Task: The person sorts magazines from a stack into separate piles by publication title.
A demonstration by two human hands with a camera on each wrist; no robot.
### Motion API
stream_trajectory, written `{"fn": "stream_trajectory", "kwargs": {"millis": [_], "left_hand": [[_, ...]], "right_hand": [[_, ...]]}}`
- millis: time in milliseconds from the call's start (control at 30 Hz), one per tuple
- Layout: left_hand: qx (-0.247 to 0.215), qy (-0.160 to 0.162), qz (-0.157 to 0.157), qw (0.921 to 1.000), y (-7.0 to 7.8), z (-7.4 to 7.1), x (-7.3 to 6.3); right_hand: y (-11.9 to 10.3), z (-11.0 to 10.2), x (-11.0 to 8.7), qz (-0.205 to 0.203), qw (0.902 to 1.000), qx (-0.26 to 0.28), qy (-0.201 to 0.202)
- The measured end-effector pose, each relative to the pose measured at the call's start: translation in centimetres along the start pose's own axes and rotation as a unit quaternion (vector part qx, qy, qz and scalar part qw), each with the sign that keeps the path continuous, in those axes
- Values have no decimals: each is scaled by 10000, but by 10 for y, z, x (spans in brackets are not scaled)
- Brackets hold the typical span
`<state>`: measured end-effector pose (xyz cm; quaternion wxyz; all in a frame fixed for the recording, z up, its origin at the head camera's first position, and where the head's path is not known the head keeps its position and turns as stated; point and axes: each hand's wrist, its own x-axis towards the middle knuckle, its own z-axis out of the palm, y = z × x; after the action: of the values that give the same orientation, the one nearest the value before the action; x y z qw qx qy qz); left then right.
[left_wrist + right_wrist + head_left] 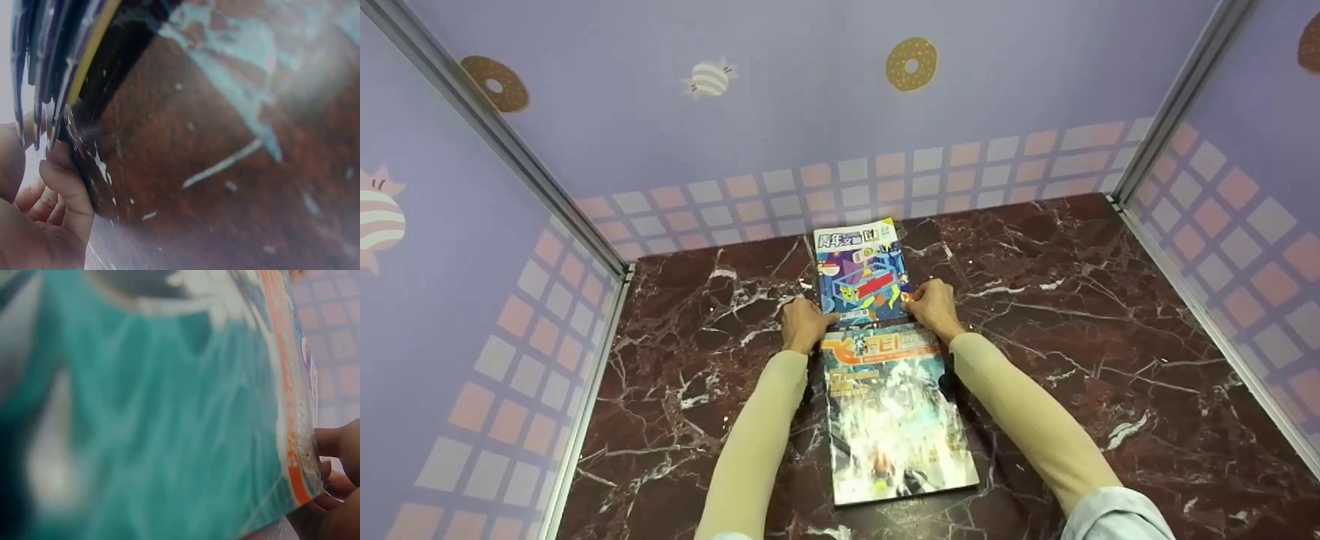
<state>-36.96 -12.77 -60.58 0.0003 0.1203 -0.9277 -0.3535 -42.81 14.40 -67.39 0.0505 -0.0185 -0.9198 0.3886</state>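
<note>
A blue magazine (861, 281) with a colourful cover lies at the back, below the wall. Nearer to me is a larger magazine (896, 420) with an orange title and a glossy, glare-lit cover; its teal cover (169, 416) fills much of the right wrist view. My left hand (804, 324) pinches the blue magazine's near left corner, thumb on top. On the opposite side, my right hand (934, 306) grips its near right edge. Stacked magazine edges (50, 62) stand beside my left fingers (70, 191) in the left wrist view. My right fingers (340, 481) are partly hidden at the frame edge.
Both magazines are on a dark red marbled tabletop (697, 390) with white veins. Purple panels with donut and check patterns enclose it: a back wall (810, 112), a left wall (450, 262) and a right wall (1252, 172). Metal strips run along the corners.
</note>
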Motion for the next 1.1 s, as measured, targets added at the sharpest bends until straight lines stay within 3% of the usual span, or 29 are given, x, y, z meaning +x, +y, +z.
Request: {"fn": "stream_trajectory", "kwargs": {"millis": [167,233,333,467,567,667,733,967,1100], "left_hand": [[221,-126,117,9996,-5,0,-3],[299,-129,165,9993,-9,-2,-4],[417,63,219,9989,-14,-7,-9],[198,410,322,9984,-17,-20,-19],[-83,602,493,9969,-18,-32,-28],[-288,750,687,9944,-18,-42,-42],[-404,824,818,9924,-19,-48,-54],[-852,1195,1444,9786,-19,-63,-103],[-1010,1255,1800,9704,-16,-68,-132]], "right_hand": [[-3,-4,-7,29,9999,-35,-117],[-13,-15,-20,-53,9999,-9,-87],[-10,-23,-25,-162,9997,-56,144],[-4,-35,-27,-243,9991,119,339],[-31,-64,-50,-305,9984,414,255],[-61,-91,-78,-367,9977,533,191],[-68,-98,-92,-446,9972,571,188],[-74,-111,-132,-580,9955,746,117],[-76,-118,-156,-638,9948,781,139]]}}
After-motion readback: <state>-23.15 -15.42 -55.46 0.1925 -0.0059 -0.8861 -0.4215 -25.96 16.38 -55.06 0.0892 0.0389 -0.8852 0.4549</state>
